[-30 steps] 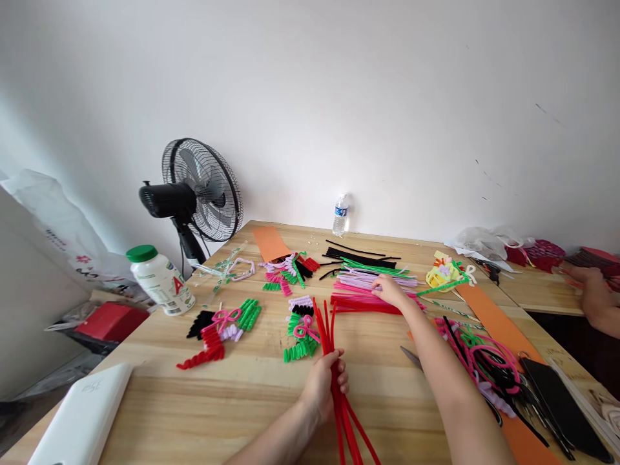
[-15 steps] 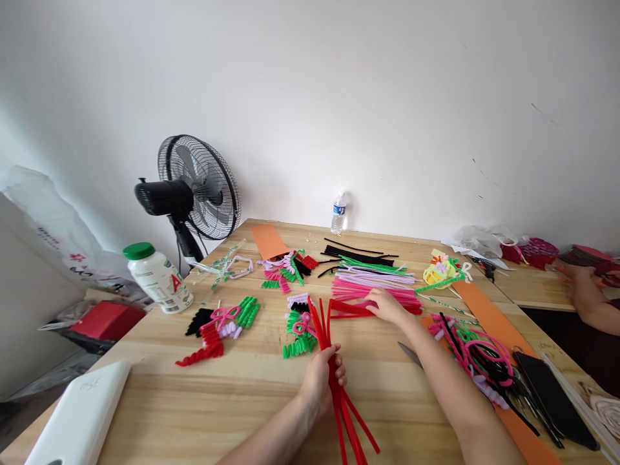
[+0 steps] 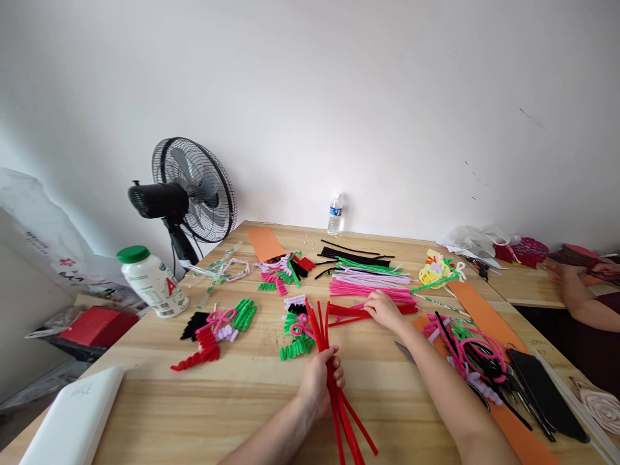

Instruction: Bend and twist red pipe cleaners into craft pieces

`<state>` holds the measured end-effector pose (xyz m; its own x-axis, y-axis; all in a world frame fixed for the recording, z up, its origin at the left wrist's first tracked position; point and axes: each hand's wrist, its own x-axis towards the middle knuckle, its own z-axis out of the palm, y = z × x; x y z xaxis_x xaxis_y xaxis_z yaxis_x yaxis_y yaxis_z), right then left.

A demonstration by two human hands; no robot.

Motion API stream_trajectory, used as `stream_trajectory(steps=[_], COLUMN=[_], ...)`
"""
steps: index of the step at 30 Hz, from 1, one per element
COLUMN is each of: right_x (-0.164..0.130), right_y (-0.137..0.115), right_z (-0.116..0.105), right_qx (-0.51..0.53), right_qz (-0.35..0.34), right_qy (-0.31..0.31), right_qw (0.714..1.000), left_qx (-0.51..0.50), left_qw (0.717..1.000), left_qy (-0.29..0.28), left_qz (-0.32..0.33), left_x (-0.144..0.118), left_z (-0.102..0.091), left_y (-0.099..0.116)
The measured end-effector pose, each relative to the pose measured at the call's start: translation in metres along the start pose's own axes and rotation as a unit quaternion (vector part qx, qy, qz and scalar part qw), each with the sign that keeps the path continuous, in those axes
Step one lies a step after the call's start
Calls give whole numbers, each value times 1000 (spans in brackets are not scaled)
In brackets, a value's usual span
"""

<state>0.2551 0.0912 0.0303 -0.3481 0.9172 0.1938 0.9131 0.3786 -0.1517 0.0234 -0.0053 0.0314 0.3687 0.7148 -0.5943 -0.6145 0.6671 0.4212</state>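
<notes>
The left hand (image 3: pixel 323 376) in the head view is wrapped around the middle of a red stem bundle (image 3: pixel 340 403); the right hand (image 3: pixel 384 311) touches loose red stems (image 3: pixel 346 316) on the desk (image 3: pixel 194 413), pinch unclear. Likely light, fuzzy, bendable: hold mid-length, gently.

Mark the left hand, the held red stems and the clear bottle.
Left hand (image 3: pixel 320 376): head view, near thumb base.
Held red stems (image 3: pixel 340 399): head view, below the grip.
Clear bottle (image 3: pixel 335 212): head view, label.

Red stems (image 3: pixel 338 399) look fuzzy & matt, wood tbl (image 3: pixel 194 413) smooth, btl (image 3: pixel 334 223) clear plast.
</notes>
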Motion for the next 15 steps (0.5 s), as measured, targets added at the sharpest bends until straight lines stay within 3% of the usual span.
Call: stream_trajectory(steps=[7, 15], right_x=[18, 120], right_y=[11, 66], right_z=[-4, -26], right_qx=[8, -42], right_qz=[34, 171], right_qy=[-17, 35], right_qw=[999, 984], left_qx=[-1, -10], left_qw=[1000, 1000], left_qy=[-1, -7], left_qz=[-5, 6], left_x=[1, 5], left_z=[1, -3], left_y=[0, -3])
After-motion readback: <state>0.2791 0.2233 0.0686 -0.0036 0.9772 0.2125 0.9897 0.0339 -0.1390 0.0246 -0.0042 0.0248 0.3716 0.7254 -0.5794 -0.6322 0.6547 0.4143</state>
